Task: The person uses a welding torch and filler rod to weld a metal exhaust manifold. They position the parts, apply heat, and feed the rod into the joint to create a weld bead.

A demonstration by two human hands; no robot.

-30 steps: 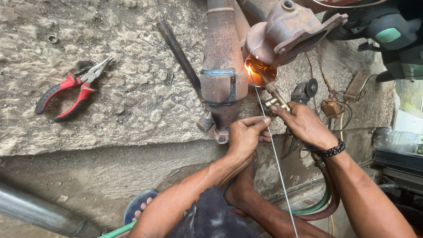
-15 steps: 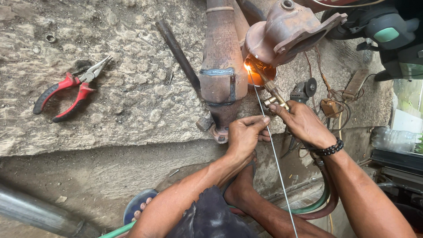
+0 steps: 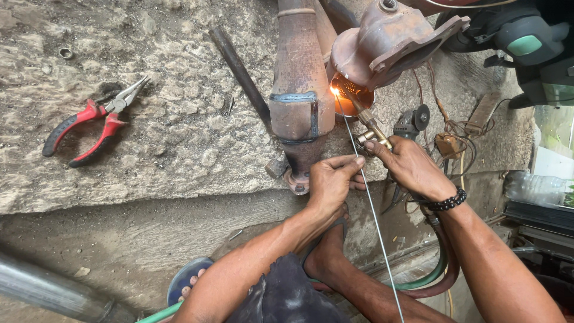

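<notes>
Glowing orange, the rusty exhaust part (image 3: pixel 382 48) sits just beyond the torch (image 3: pixel 366 122) clenched in the right hand (image 3: pixel 409 167). Beside it, the left hand (image 3: pixel 329 182) pinches a thin filler rod (image 3: pixel 371 209). Red pliers (image 3: pixel 89 122) lie well left.

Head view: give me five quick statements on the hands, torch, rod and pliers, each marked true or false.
1. The right hand holds the brass torch. True.
2. The torch flame is out. False: it glows bright orange at the rusty metal part.
3. The left hand pinches a thin filler rod. True.
4. The red pliers lie under the right hand. False: they lie on the stone slab, far off to the left of both hands.
5. The right wrist is bare. False: it wears a black bead bracelet.
</notes>
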